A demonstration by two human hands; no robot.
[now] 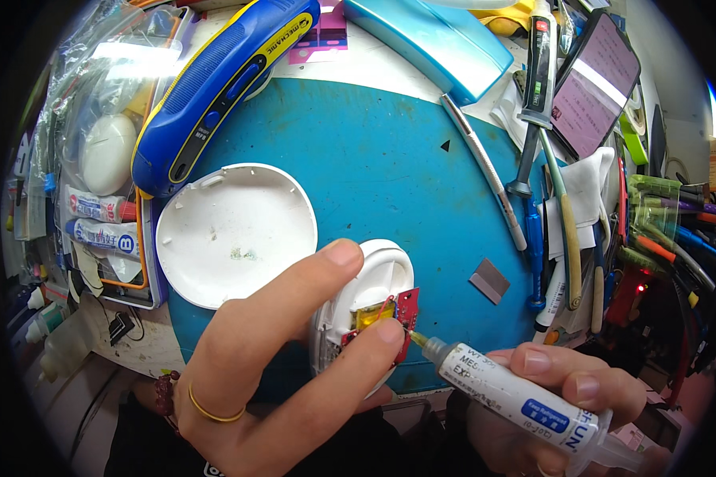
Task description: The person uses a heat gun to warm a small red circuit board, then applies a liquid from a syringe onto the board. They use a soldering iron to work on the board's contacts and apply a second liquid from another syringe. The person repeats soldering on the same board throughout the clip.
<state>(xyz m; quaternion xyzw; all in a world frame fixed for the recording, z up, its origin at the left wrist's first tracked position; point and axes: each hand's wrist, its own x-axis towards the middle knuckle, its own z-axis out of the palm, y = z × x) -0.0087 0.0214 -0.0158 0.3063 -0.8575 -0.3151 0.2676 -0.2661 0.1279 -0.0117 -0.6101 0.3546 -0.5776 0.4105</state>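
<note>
My left hand [286, 358], with a gold ring on one finger, holds a white plastic housing [388, 262] tilted on its side. A red circuit board [407, 304] and a yellow-wrapped component [368, 315] show in the housing, partly hidden by my fingers. My right hand [561, 387] grips a labelled syringe [501, 393], its narrow tip at the edge of the red board; whether it touches cannot be told. A round white plastic cover [238, 238], hollow side up, lies left of the housing.
A blue mat [358, 149] covers the worktop. Behind lie a blue and yellow handheld tool [221, 89] and a light blue case [435, 42]. A metal-handled tool [483, 170], another syringe [537, 77], a phone [596, 86] and a small grey plate [489, 281] lie right. Glue tubes [101, 234] lie left.
</note>
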